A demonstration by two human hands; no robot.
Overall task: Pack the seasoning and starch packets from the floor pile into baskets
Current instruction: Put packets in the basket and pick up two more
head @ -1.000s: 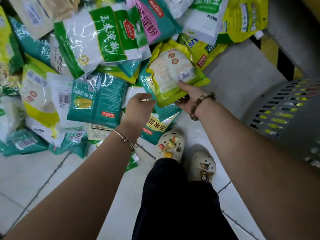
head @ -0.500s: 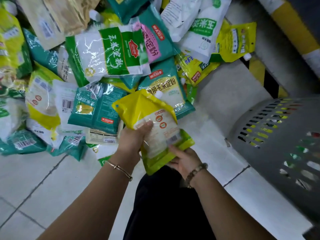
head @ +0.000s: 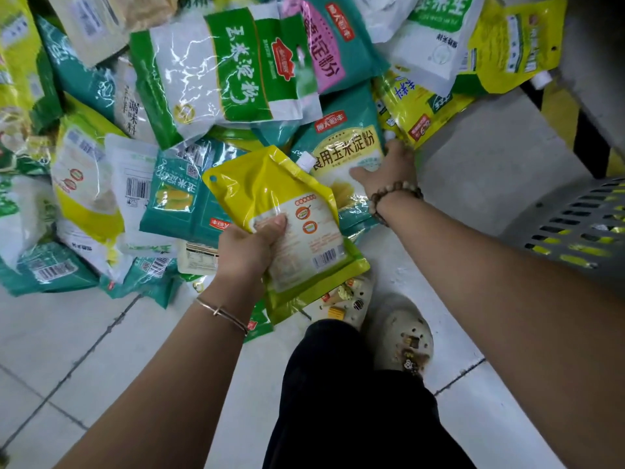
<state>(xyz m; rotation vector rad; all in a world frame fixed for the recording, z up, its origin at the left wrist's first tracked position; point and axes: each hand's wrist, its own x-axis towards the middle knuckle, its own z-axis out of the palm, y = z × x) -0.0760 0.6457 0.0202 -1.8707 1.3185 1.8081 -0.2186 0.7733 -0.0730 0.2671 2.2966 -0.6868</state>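
In the head view, the left hand grips a glossy yellow stand-up pouch with a white label panel at centre frame. The thumb lies over the label and the fingers are curled behind, so the pouch hangs clear of the pile with its white spout cap pointing up and to the right.

Half a second ago both hands were on this pouch. Now the left carries it alone, and the right hand has gone out to the pile. It lies spread and fairly flat on a teal plastic corn-starch packet with a pale yellow label, right of centre. The thumb is stretched left, and the fingertips reach the edge of a yellow-green foil packet just beyond. It has not closed round anything yet.

The other seasoning and starch packets fill the upper half of the frame in a loose heap on the white tiled floor.

The grey slotted plastic basket sits at the right edge, well apart from both hands, with yellow showing through its slots.

It looks like the person means to gather a second packet before turning to the basket. That would make one trip carry two, provided the slippery pouch stays secure in a single hand.
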